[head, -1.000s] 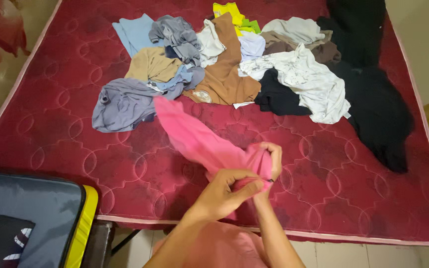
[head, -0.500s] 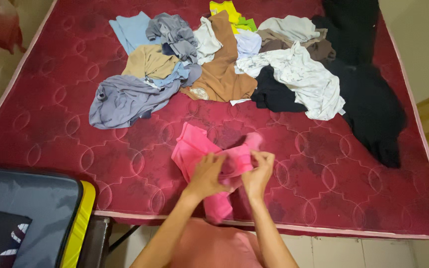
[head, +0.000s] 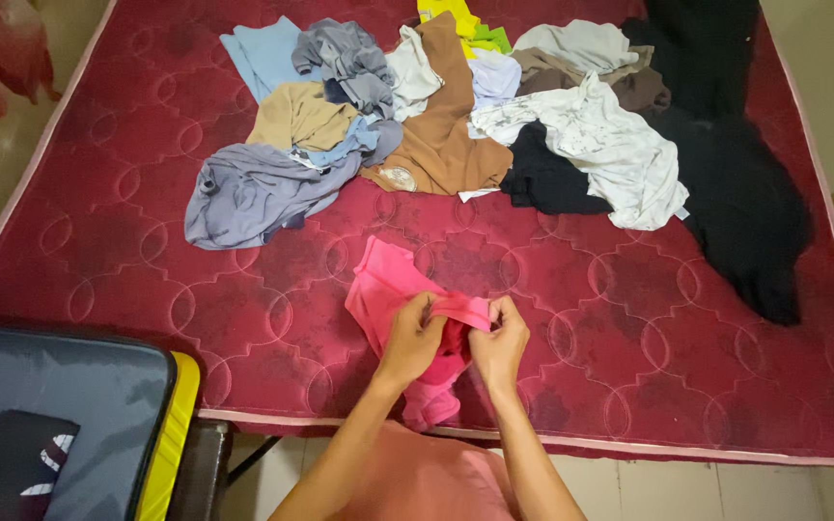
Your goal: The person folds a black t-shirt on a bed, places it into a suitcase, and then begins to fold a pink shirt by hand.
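A pink garment [head: 390,286] lies bunched on the dark red quilted mattress [head: 629,318] near its front edge. My left hand [head: 410,340] pinches a fold of it from the left. My right hand [head: 500,342] grips the same fold from the right, a few centimetres away. Part of the cloth hangs down between my wrists toward the mattress edge.
A heap of clothes spreads across the far half: a grey shirt [head: 248,193], a brown shirt [head: 441,135], a white shirt [head: 596,145], black clothes [head: 740,198]. An open dark suitcase with a yellow rim [head: 161,434] stands at the lower left.
The pink garment was stretched out long a second ago; it is now gathered into a smaller bundle on the mattress. Both hands have come together on one fold of it.
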